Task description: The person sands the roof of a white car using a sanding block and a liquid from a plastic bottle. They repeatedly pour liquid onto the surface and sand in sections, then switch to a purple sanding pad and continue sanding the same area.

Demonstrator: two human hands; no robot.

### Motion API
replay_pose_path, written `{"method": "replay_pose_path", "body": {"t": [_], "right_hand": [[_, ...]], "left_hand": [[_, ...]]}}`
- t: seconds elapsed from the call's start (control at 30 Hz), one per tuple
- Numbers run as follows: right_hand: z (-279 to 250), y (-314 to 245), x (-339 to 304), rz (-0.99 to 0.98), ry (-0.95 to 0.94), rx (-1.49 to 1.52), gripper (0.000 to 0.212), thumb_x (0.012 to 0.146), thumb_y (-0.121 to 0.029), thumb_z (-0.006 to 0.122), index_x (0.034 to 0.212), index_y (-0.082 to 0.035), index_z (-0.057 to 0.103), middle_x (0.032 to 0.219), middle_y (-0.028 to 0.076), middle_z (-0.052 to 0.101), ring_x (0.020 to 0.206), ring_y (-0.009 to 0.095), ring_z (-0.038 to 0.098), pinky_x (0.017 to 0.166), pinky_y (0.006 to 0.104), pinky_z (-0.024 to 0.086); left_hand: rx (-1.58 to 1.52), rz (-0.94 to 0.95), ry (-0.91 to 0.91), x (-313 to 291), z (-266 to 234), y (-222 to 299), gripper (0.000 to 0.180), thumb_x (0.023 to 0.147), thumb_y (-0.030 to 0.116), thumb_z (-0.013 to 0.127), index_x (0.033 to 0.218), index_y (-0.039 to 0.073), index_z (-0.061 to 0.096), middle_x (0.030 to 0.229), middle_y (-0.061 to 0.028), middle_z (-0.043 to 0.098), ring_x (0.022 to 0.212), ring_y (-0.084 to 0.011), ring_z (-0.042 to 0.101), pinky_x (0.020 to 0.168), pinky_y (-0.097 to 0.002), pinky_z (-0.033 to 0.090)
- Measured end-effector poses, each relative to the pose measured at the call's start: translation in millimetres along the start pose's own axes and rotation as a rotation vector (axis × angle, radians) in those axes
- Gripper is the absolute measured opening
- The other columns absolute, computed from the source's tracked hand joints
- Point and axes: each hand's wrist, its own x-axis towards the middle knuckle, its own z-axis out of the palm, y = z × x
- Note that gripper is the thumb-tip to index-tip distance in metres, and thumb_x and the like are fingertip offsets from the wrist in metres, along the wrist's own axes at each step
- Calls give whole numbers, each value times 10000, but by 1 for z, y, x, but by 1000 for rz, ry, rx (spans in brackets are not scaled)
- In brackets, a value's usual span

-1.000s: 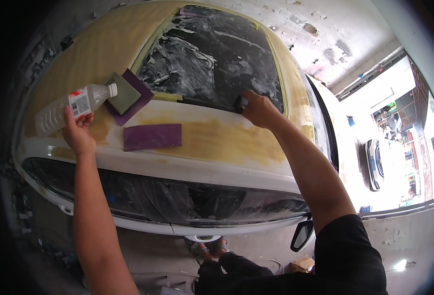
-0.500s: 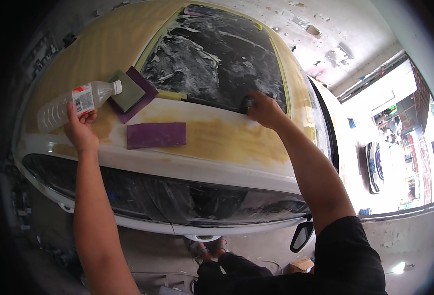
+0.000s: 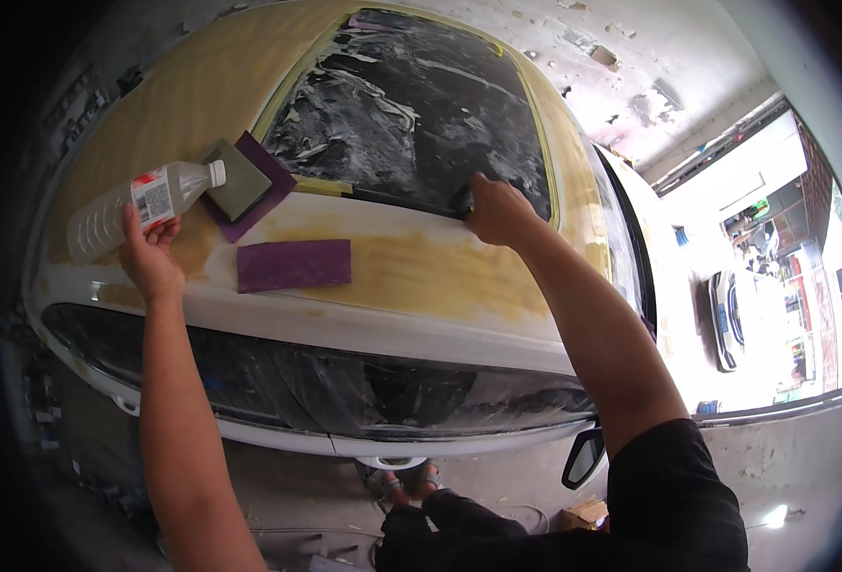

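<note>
Left hand: the left hand (image 3: 157,255), at nine o'clock, is half curled, thumb and bent fingers gripping a clear ribbed plastic bottle (image 3: 103,221) around its middle.
Right hand: the right hand (image 3: 502,215), between one and two o'clock, has its fingers bent tightly on a small black object (image 3: 460,198), mostly covered, at the near edge of a dark, pale-smeared glass roof panel (image 3: 392,110).
Spill risk: the bottle lies nearly level, so a loose cap could leak; its tightness cannot be told.
Slip risk: a slackened left grip could let the bottle roll down the curved white-and-tan car roof (image 3: 440,272).
Scratch risk: grit in the smears, if any, could mark the glass under pressure.
Nudge risk: the bottle's neck reaches the grey-green square pad (image 3: 235,181) at ten o'clock; a swing could shift it and the purple square sheet (image 3: 278,188) beneath.
Bottle's look: transparent, white cap toward two o'clock, red-and-white label; liquid level unclear.
Loose sheet: a purple rectangular sheet (image 3: 294,265) lies flat at nine o'clock, nearer the centre.
</note>
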Motion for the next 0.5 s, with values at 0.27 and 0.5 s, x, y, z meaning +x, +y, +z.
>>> {"method": "replay_pose_path", "body": {"t": [0.27,0.5], "right_hand": [[-2,38,0,236,-115,814,531,763,-84,666,1262,77,587,737,117,648,563,156,576,502,309,442],[-3,34,-13,178,0,614,550,819,-213,714,1291,24,562,855,177,698,779,290,687,656,383,538]], "left_hand": [[-1,8,-12,1,-3,0,515,978,466,616,1118,-29,637,947,-100,684,786,-187,672,723,-283,553],[0,-3,16,1,-2,-1,527,973,469,624,1122,-36,631,956,-108,680,789,-195,670,740,-295,555]]}}
